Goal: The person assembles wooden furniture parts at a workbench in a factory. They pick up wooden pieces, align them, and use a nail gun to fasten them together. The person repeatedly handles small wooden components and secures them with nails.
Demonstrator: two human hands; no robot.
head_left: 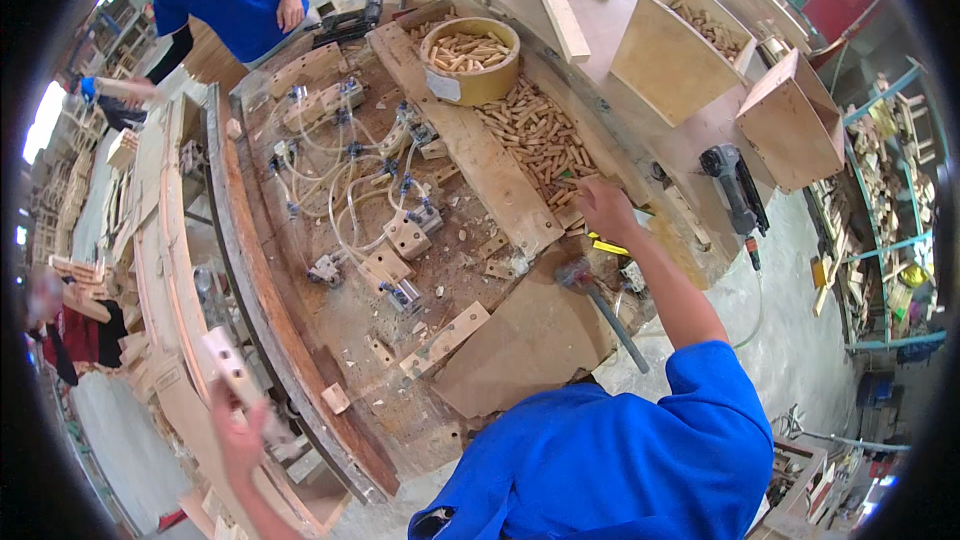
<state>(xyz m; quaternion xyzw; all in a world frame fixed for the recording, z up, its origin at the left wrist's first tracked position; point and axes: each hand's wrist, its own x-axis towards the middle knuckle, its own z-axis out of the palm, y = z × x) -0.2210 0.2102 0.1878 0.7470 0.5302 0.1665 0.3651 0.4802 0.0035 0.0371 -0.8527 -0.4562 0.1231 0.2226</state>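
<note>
At the lower left, my left hand point(240, 430), smeared by motion, grips a pale wooden piece with drilled holes point(230, 364) near the bench's left edge. My right hand point(605, 208) reaches into the near end of a pile of wooden dowels point(540, 140). Its fingers are bent together, and whatever is between them is hidden. Just below that hand lie a yellow object point(608, 245) and a mallet point(602, 302) with a dark head and long handle. A plank point(480, 165) borders the dowel pile on the left.
Clamps with clear air hoses point(350, 190) cover the bench's middle. A round tub of dowels point(490, 85) stands beyond the pile. Two wooden boxes point(665, 65) and a nail gun point(735, 185) are at right. A co-worker in blue point(235, 0) stands at the far left.
</note>
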